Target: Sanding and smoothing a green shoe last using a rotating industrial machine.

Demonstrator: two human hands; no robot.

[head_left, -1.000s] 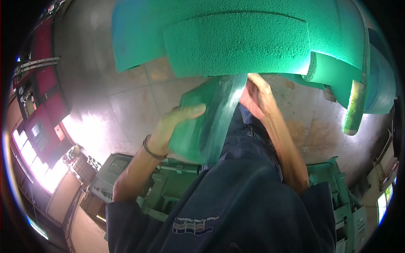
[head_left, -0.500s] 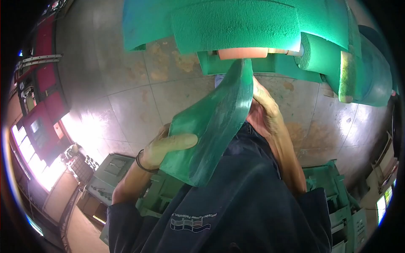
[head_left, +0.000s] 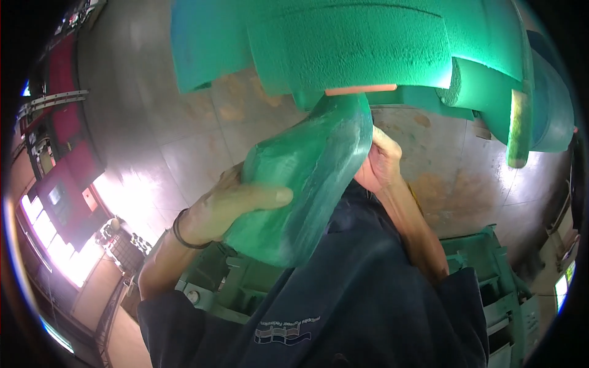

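A large green moulded piece (head_left: 310, 168) with a broad angular face and a darker side slants across in front of me. My left hand (head_left: 236, 205) grips its lower left end, with the thumb laid across the face and the fingers behind it. At the upper right edge, my right hand (head_left: 381, 161) holds the piece from the side; its fingertips are partly hidden behind it. The piece's narrow top end is up against an orange wheel or roller (head_left: 362, 90), and I cannot tell whether they touch. A rough green hood (head_left: 350, 49) covers most of that roller.
A green cylinder (head_left: 481, 86) and a rounded green housing (head_left: 549, 116) belong to the machine at the right. Below me are green machine parts (head_left: 251, 279) and more green metalwork (head_left: 475, 257). Stained floor tiles (head_left: 190, 141) spread around; a red cabinet (head_left: 67, 159) stands at far left.
The piece has tilted and its top end now lies lower in view, with less of the orange roller showing. My left hand has shifted slightly; the hood appears lower and larger.
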